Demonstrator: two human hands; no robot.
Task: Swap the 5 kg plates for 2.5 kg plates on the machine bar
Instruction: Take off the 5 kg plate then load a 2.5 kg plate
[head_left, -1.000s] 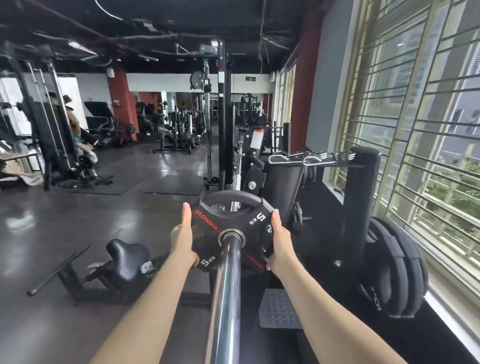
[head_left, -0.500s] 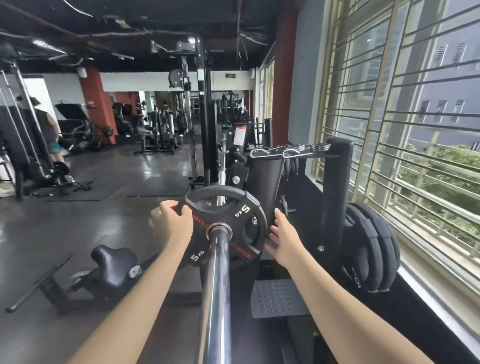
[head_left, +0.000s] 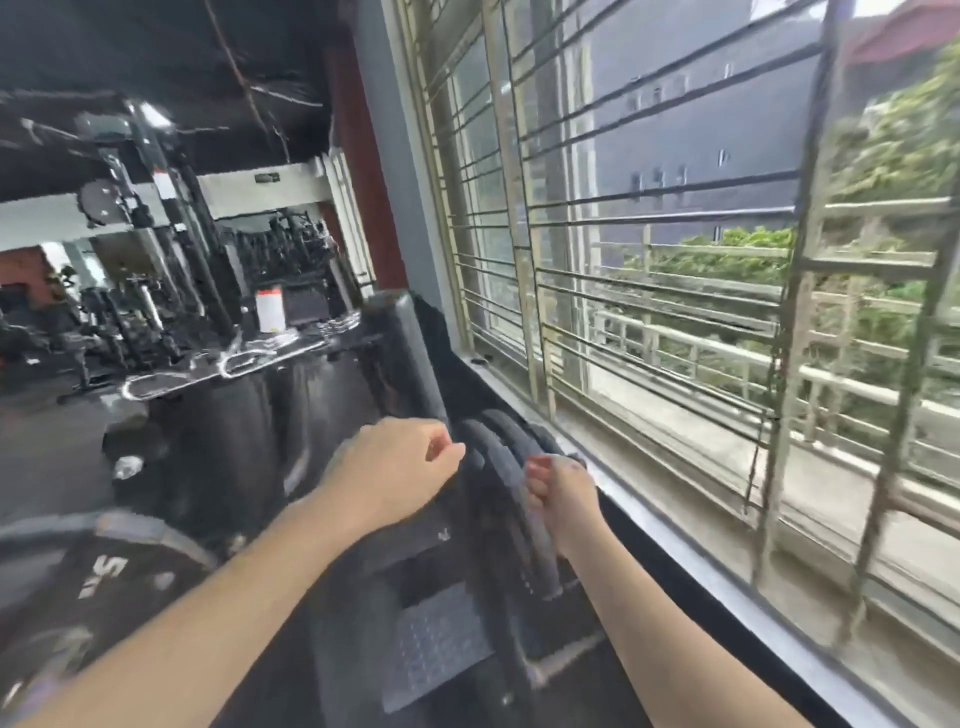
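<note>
The view is motion-blurred. The black 5 kg plate (head_left: 111, 569) with its white "5" sits at the lower left edge, and neither hand touches it. Black plates (head_left: 506, 512) stand on edge on a storage rack by the window. My right hand (head_left: 558, 491) is curled over the rim of the outer one. My left hand (head_left: 397, 467) hovers just left of those plates, in front of the rack's black post (head_left: 415, 358), fingers curled with nothing in them. The size marks on the stored plates cannot be read.
Chrome spring collars (head_left: 234, 364) hang on a black machine frame behind the hands. A textured footplate (head_left: 436, 642) lies below my arms. A barred window (head_left: 675, 260) and its sill (head_left: 691, 525) close off the right side. More gym machines stand at the far left.
Both hands have let go of the 5 kg plate and swung right to the stored plates on the rack. My head turned right, so the 5 kg plate slid to the lower left.
</note>
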